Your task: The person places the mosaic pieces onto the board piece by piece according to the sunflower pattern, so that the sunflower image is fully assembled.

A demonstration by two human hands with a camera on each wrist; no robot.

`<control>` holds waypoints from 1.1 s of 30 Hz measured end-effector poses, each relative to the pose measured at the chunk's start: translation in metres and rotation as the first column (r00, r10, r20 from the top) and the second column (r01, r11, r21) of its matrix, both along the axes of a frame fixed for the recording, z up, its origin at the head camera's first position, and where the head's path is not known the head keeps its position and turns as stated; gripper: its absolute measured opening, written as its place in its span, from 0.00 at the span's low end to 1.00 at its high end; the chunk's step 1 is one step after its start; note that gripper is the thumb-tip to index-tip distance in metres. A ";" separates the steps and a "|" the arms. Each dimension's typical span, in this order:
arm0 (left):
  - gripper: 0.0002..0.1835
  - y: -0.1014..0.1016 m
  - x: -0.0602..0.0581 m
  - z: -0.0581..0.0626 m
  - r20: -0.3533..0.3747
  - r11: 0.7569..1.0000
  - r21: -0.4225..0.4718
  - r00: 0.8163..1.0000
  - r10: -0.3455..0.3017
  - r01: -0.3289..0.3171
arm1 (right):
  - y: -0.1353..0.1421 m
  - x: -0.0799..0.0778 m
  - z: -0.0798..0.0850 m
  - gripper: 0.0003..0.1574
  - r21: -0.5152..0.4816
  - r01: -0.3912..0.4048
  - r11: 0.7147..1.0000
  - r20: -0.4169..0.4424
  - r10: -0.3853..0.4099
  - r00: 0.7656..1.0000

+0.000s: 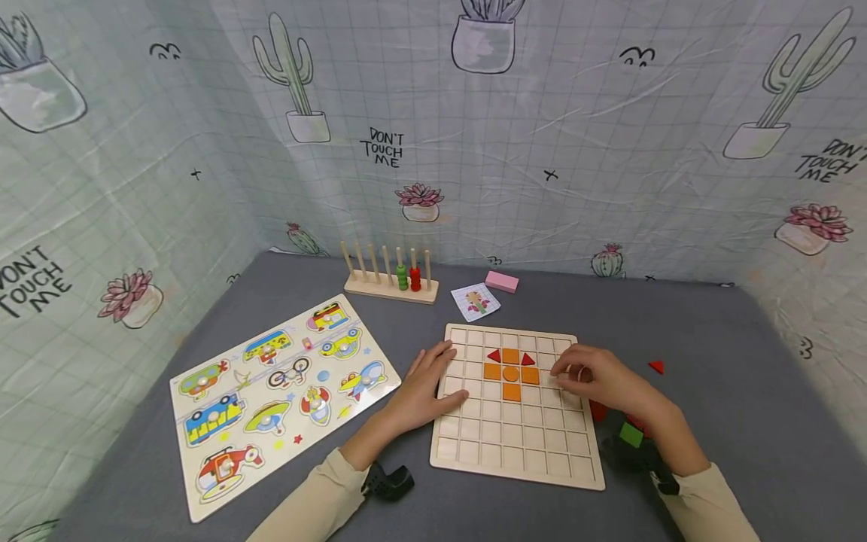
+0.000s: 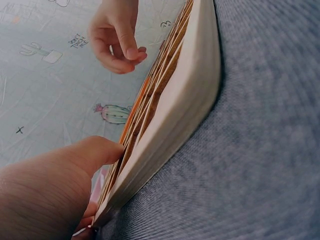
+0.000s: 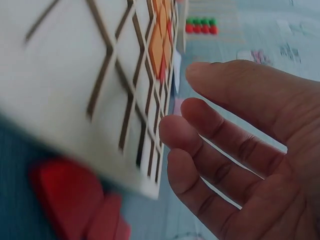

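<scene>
A wooden grid board [image 1: 501,444] lies on the grey cloth. Near its top sit orange squares [image 1: 511,392] in a cross round an orange disc [image 1: 510,373], with red triangles [image 1: 527,360] at both sides of the top square. My left hand [image 1: 425,388] rests along the board's left edge, fingers extended and thumb [image 2: 102,150] over the rim. Above the right edge hovers my right hand [image 1: 592,374], its fingers loosely bent. The right wrist view shows a gap between thumb and fingertips [image 3: 180,132], with nothing held. Red pieces [image 3: 75,200] lie beside the board, partly hidden by the right arm in the head view.
A vehicle puzzle board [image 1: 291,399] lies at the left. Behind stand a peg rack [image 1: 393,288] with green and red beads, a picture card [image 1: 476,302] and a pink block [image 1: 502,282]. A green block [image 1: 631,434] and a loose red triangle [image 1: 656,366] are at right.
</scene>
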State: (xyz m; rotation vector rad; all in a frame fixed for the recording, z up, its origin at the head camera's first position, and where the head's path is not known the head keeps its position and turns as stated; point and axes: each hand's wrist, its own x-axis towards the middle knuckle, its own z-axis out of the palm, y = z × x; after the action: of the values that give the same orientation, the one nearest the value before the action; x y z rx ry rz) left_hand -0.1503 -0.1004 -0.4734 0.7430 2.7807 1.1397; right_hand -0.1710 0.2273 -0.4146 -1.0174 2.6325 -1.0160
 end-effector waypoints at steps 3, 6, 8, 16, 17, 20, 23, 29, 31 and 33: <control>0.39 0.000 0.000 0.000 0.003 1.000 0.005 1.000 -0.002 0.001 | 0.013 0.001 0.001 0.06 -0.025 0.024 0.999 -0.035 -0.025 0.999; 0.39 0.000 0.000 0.000 0.002 1.000 0.003 1.000 -0.001 0.001 | 0.027 0.001 0.000 0.08 -0.046 0.046 0.998 -0.088 -0.050 0.995; 0.39 0.000 0.000 -0.001 -0.002 1.000 0.004 1.000 -0.002 0.002 | 0.037 0.001 -0.001 0.09 -0.049 0.063 0.997 -0.114 -0.068 0.991; 0.39 0.000 0.000 0.000 -0.002 1.000 0.005 1.000 -0.001 0.001 | 0.072 0.000 -0.009 0.12 -0.057 0.162 0.985 -0.178 -0.170 0.969; 0.39 0.000 0.000 0.000 0.000 1.000 0.007 1.000 -0.002 0.002 | 0.075 0.000 -0.010 0.12 -0.055 0.172 0.984 -0.181 -0.179 0.967; 0.39 0.000 0.000 0.000 0.004 1.000 0.011 1.000 -0.003 0.003 | 0.085 -0.001 -0.012 0.12 -0.042 0.202 0.978 -0.187 -0.206 0.960; 0.39 0.000 0.000 -0.001 0.004 1.000 0.011 1.000 -0.002 0.002 | 0.095 -0.003 -0.016 0.13 -0.026 0.231 0.973 -0.201 -0.232 0.952; 0.39 -0.001 0.000 -0.002 0.001 1.000 0.007 1.000 0.000 0.000 | 0.108 -0.003 -0.023 0.12 0.043 0.288 0.957 -0.210 -0.273 0.939; 0.39 -0.001 0.000 -0.002 0.002 1.000 0.009 1.000 -0.001 0.001 | 0.111 -0.003 -0.024 0.12 0.053 0.295 0.954 -0.219 -0.277 0.935; 0.39 -0.001 0.000 -0.003 0.003 1.000 0.013 1.000 -0.001 0.001 | 0.114 -0.003 -0.026 0.13 0.053 0.299 0.953 -0.234 -0.280 0.931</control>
State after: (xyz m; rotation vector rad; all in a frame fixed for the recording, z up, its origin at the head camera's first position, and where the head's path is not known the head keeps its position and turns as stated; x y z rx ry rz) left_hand -0.1508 -0.1017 -0.4760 0.7426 2.7727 1.1591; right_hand -0.1742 0.3409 -0.4408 -0.7792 3.0533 -0.8708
